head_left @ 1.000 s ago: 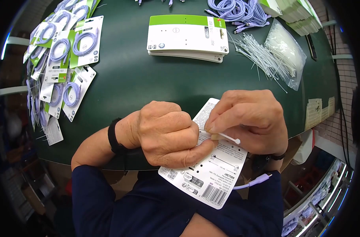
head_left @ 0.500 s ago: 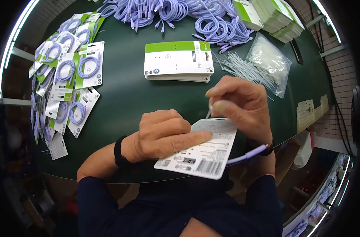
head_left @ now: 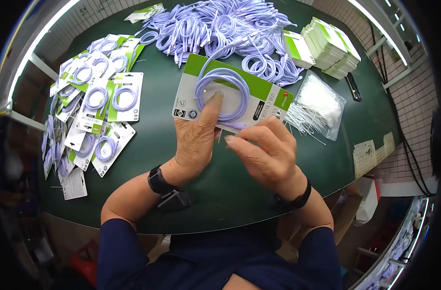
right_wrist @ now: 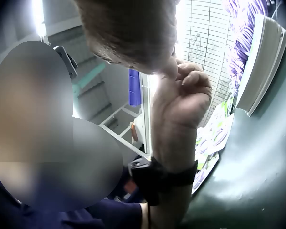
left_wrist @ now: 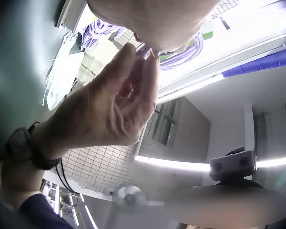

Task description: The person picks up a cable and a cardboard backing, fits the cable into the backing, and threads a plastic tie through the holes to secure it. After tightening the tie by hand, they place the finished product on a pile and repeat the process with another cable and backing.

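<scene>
In the head view my left hand holds a green-and-white USB cable card upright, front toward me. Its thumb presses inside a coiled lilac cable lying on the card. One cable end rises past the card's top edge; the other end's connector lies along the lower edge. A thin pale strip hangs below the card beside the left hand. My right hand is just under that connector, thumb and fingers loosely bent, fingertips apart. In the left wrist view, the right hand reaches up toward the card.
Packaged cable cards are heaped at left. A large pile of lilac cables lies at the back. Stacked cards stand back right, near a bag of white zip ties, loose ties and a black cutter.
The card has turned from its printed back to its front and been raised higher over the table. My left hand has shifted to its lower left edge; the right hand has moved down and left.
</scene>
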Demonstrator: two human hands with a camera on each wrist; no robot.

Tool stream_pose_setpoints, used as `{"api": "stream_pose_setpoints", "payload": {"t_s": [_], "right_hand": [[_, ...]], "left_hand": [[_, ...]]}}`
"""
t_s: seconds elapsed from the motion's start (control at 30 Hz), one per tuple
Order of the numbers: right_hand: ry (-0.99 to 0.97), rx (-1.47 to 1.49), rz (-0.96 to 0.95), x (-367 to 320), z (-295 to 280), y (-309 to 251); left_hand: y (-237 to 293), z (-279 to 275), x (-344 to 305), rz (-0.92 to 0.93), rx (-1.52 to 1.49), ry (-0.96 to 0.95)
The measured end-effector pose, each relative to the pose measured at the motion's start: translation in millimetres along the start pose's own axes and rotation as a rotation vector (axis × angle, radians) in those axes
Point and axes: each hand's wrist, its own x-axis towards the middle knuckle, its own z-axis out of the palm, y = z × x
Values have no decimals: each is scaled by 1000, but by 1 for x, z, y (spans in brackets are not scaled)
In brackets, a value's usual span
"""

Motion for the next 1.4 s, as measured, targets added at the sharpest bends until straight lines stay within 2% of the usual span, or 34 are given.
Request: {"api": "stream_pose_setpoints", "payload": {"t_s": [0.1,0.37,0.47,0.57,0.7,0.93,1.03,1.1,1.2,1.4], "right_hand": [[33,-254,-86,4,5,3],[69,-372,-60,5,13,12],[81,-341,-74,1,17,12],[85,-278,-97,-3,18,7],[83,-187,-118,-8,21,8],[39,-237,-97,-11,20,16],[109,-272,-33,-12,21,16],[106,-294,-11,-9,21,16],[100,-332,43,-6,21,15],[0,-251,60,-7,19,21]], "left_hand": [[-4,8,4,60,-60,13],[-12,13,4,126,-47,53],[-18,8,4,154,-31,27],[-17,3,7,89,-3,-24],[-17,3,6,33,-37,2],[-26,11,4,124,-49,53],[-25,8,2,105,-25,32],[-24,3,0,34,19,-9],[-28,-3,-1,19,11,-46],[-27,2,2,18,-56,-26]]}}
